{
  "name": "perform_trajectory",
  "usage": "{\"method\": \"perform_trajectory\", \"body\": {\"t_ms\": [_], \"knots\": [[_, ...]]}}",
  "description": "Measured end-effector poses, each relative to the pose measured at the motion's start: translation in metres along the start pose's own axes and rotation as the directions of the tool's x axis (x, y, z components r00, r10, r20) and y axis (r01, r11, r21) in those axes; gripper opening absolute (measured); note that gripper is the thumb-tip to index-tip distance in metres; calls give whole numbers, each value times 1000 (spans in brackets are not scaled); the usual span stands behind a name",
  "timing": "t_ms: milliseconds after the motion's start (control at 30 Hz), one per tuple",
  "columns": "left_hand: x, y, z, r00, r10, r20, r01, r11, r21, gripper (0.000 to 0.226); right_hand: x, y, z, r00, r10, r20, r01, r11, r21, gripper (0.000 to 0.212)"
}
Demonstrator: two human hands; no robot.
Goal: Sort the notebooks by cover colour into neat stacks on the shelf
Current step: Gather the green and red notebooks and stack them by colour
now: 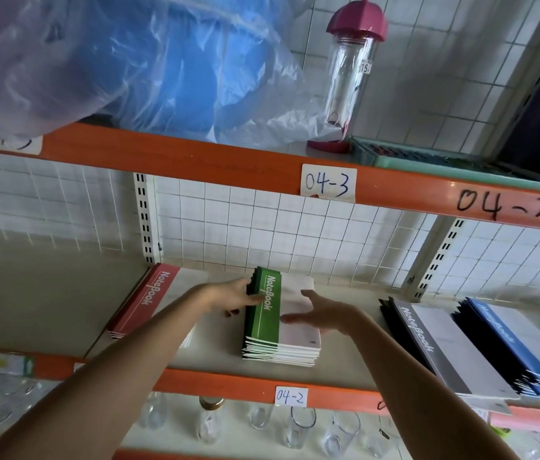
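I count four stacks of notebooks on the middle shelf: one red stack [149, 300] at centre left, one green stack [275, 320] in the middle, one grey stack [427, 340] at right and one blue stack [507, 343] at the far right. How many notebooks each holds I cannot tell. Two hands are in my view, the left hand [228, 295] and the right hand [326, 315]. One clear bottle with a pink cap [349, 74] stands at upper right. I read two paper labels, one 04-3 label [328, 183] and one 04-2 label [291, 396]. Several clear glasses [301, 426] line the bottom; too blurred to count.
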State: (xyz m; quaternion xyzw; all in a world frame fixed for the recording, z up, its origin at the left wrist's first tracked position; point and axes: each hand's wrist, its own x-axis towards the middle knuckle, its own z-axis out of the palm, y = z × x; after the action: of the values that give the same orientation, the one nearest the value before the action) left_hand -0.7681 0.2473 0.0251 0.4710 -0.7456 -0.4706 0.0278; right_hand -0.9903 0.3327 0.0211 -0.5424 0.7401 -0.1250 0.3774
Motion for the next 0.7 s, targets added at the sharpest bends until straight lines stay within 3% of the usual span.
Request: {"method": "perform_trajectory", "body": {"t_ms": [67,133,200,267,367,500,567,700], "knots": [[5,-5,2,990,-45,-132,15,975,-222,70,11,5,-1,998,27,-51,-16,980,198,98],[14,-8,9,982,-121,-145,36,872,-488,73,20,9,0,994,63,-94,-27,938,345,90],[23,-7,18,979,-161,-124,45,766,-641,78,37,15,4,982,102,-159,-11,872,489,88],[33,-7,28,977,-184,-111,61,733,-677,79,56,22,9,970,150,-192,-4,799,601,88],[46,-8,42,976,-192,-106,66,718,-693,72,60,21,18,963,153,-220,33,747,664,61],[57,-5,44,963,-179,-203,-18,706,-708,62,62,21,28,974,91,-209,87,699,709,35],[58,-3,43,962,-155,-224,-47,716,-696,60,65,25,29,980,61,-187,103,650,753,42],[55,-10,40,977,-156,-146,18,740,-672,70,97,63,40,987,23,-157,111,609,785,91]]}}
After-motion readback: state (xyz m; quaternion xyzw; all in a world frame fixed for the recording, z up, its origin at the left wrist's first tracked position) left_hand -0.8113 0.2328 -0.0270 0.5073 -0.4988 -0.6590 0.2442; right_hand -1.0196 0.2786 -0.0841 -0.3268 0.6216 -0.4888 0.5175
